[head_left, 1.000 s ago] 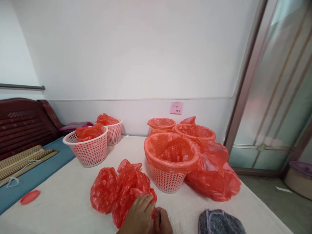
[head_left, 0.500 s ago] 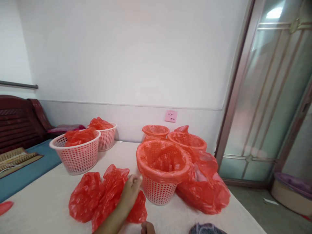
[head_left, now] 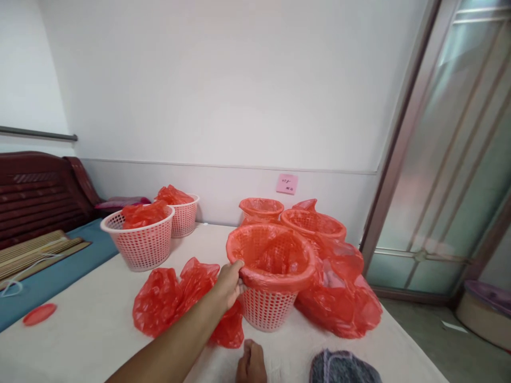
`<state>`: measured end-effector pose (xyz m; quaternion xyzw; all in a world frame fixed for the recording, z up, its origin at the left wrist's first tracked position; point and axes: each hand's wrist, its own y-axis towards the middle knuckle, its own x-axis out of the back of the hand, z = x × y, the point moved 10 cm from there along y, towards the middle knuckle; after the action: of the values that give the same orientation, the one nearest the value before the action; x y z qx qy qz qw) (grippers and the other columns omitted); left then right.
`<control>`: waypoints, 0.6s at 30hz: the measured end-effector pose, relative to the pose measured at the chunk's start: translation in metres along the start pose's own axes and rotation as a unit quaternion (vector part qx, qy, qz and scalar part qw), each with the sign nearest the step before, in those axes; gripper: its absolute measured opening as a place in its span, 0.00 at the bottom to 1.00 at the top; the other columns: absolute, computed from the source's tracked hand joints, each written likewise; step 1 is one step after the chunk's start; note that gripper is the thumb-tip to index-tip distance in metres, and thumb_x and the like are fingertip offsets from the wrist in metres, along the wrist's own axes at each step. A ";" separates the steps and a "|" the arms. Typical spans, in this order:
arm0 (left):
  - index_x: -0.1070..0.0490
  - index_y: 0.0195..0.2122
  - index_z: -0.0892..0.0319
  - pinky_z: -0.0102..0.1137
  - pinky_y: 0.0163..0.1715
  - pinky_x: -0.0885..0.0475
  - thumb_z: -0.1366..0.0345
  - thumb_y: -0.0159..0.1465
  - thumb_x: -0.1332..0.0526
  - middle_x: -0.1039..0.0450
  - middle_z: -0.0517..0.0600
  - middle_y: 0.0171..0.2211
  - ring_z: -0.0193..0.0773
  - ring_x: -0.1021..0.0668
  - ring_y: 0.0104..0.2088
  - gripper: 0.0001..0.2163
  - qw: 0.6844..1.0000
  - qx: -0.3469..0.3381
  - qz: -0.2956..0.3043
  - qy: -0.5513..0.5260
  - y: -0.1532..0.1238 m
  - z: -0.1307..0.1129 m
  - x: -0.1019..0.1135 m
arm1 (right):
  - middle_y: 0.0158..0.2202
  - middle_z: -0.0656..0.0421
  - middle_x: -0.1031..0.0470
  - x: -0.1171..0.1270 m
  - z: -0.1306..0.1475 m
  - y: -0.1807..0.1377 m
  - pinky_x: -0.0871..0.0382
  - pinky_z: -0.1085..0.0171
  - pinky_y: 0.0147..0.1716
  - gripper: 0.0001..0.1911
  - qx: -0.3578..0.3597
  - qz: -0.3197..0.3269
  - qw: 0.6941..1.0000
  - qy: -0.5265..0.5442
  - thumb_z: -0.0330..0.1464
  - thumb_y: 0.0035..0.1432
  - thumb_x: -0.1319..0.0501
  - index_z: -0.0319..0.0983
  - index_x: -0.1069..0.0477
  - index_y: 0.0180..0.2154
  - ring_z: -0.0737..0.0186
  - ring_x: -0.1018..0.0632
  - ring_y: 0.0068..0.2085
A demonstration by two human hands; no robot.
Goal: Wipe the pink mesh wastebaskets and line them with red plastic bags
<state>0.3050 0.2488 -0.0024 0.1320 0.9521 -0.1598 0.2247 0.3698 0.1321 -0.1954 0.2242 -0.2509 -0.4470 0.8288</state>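
My left hand (head_left: pixel 231 282) grips the near left rim of a pink perforated plastic basket (head_left: pixel 266 311), its thumb over the edge. A red plastic bag (head_left: pixel 243 274) lines this basket and is folded down over its rim. My right hand (head_left: pixel 251 361) rests low in front of the basket, fingers curled, with nothing visible in it. Under and left of my left arm lies a crumpled red plastic bag (head_left: pixel 157 303), spread on the white surface. More red bag plastic (head_left: pixel 343 314) lies bunched at the basket's right.
Two bag-lined baskets, one small (head_left: pixel 261 206) and one wider (head_left: pixel 313 222), stand behind. At left are two pink baskets (head_left: pixel 143 247) (head_left: pixel 186 218) with crumpled red bags inside. A red oval piece (head_left: pixel 40 314) and a grey fuzzy item (head_left: pixel 343 368) lie near the front.
My left hand has moved from above the loose red bag to the lined basket's rim and closed on it. My right hand shows more at the bottom. The view has shifted slightly left.
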 end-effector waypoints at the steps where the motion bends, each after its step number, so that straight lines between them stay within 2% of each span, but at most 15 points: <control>1: 0.34 0.29 0.60 0.27 0.23 0.29 0.69 0.63 0.42 0.32 0.39 0.18 0.28 0.28 0.18 0.06 1.000 -0.004 0.001 -0.009 -0.005 -0.003 -0.001 | 0.27 0.56 0.23 0.002 0.000 0.001 0.26 0.64 0.30 0.12 0.010 -0.007 1.000 -0.005 0.36 0.62 0.51 0.42 0.30 0.34 0.58 0.21 0.29; 4: 0.34 0.26 0.60 0.26 0.22 0.29 0.72 0.62 0.42 0.32 0.41 0.17 0.28 0.29 0.17 0.07 1.000 -0.009 0.013 -0.027 -0.021 -0.009 -0.007 | 0.28 0.54 0.23 0.001 0.002 0.003 0.26 0.63 0.30 0.15 0.008 0.013 1.000 -0.021 0.37 0.64 0.53 0.42 0.31 0.32 0.57 0.21 0.31; 7: 0.33 0.26 0.61 0.26 0.23 0.27 0.72 0.60 0.42 0.28 0.45 0.19 0.30 0.26 0.18 0.06 0.999 -0.004 0.026 -0.036 -0.039 -0.011 -0.007 | 0.27 0.55 0.24 -0.007 0.013 0.003 0.28 0.64 0.30 0.18 0.016 0.078 0.996 -0.030 0.35 0.65 0.55 0.41 0.31 0.30 0.60 0.22 0.30; 12: 0.33 0.24 0.60 0.24 0.22 0.28 0.73 0.57 0.40 0.27 0.44 0.19 0.29 0.25 0.19 0.05 0.999 -0.013 0.019 -0.047 -0.057 -0.019 0.011 | 0.26 0.59 0.25 -0.015 0.034 -0.005 0.30 0.65 0.31 0.13 0.062 0.179 0.982 -0.020 0.28 0.57 0.50 0.41 0.30 0.27 0.61 0.24 0.30; 14: 0.33 0.23 0.60 0.23 0.22 0.28 0.74 0.57 0.40 0.28 0.44 0.18 0.29 0.26 0.18 0.07 0.998 -0.014 0.013 -0.053 -0.058 -0.021 0.019 | 0.27 0.59 0.24 -0.015 0.037 -0.010 0.29 0.64 0.33 0.12 0.074 0.202 0.976 -0.020 0.25 0.52 0.48 0.41 0.28 0.29 0.60 0.23 0.31; 18: 0.34 0.23 0.60 0.23 0.23 0.28 0.74 0.59 0.43 0.29 0.44 0.17 0.28 0.26 0.17 0.09 0.998 -0.009 0.008 -0.065 -0.053 -0.019 0.027 | 0.37 0.55 0.21 -0.025 0.044 -0.024 0.26 0.59 0.39 0.20 0.107 0.245 0.963 -0.025 0.24 0.46 0.46 0.40 0.26 0.42 0.56 0.21 0.39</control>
<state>0.2571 0.2116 0.0137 0.1269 0.9357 -0.1574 0.2890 0.3157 0.1345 -0.1812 0.2319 -0.3653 -0.2062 0.8777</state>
